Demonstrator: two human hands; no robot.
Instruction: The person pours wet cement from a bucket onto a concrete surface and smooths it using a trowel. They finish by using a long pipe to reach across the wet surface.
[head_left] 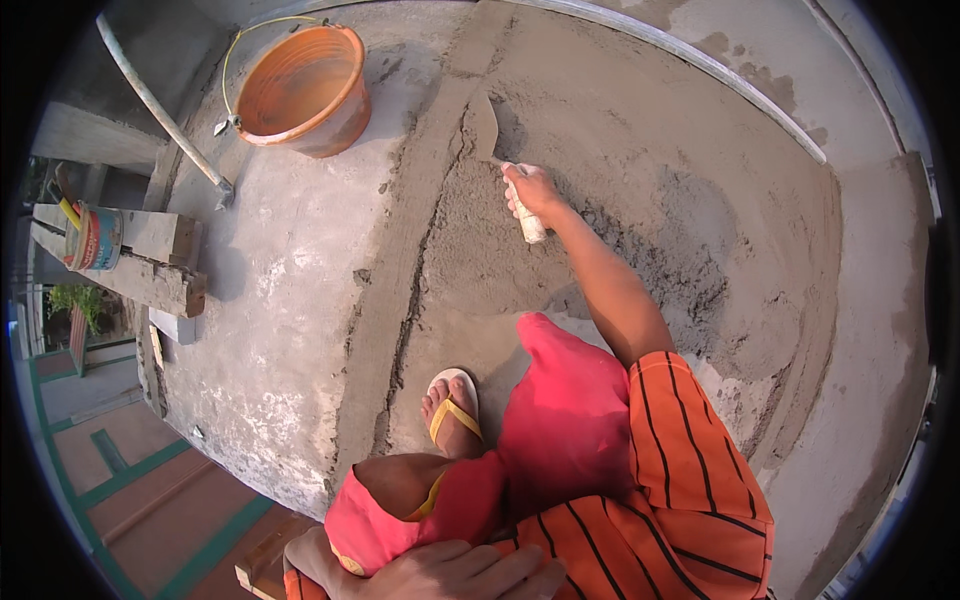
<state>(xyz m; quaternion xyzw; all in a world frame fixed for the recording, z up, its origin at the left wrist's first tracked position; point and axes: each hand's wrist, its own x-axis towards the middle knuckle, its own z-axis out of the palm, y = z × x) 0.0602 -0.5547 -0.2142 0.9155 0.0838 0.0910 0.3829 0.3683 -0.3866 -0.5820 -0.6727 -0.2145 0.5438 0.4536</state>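
My right hand (pixel 532 190) is closed around the pale handle of a trowel (pixel 487 128), out in front of me. The trowel's metal blade points away from me and touches the wet mortar (pixel 590 110), near a long raised strip of mortar (pixel 425 190). Beside the blade a rough, unsmoothed patch spreads toward me and to the right. Low in the picture, my left hand (pixel 460 572) lies across my lap against the red shorts and striped orange shirt, its fingers stretched out and holding nothing.
An orange bucket (pixel 345 125) with a wire handle stands at the far left. A pole (pixel 165 105) leans nearby. Wooden beams (pixel 150 275) carry a small tub (pixel 97 240) at the left edge. Darker loose mortar (pixel 680 250) heaps right of my forearm. A long straightedge (pixel 700 60) lies along the back.
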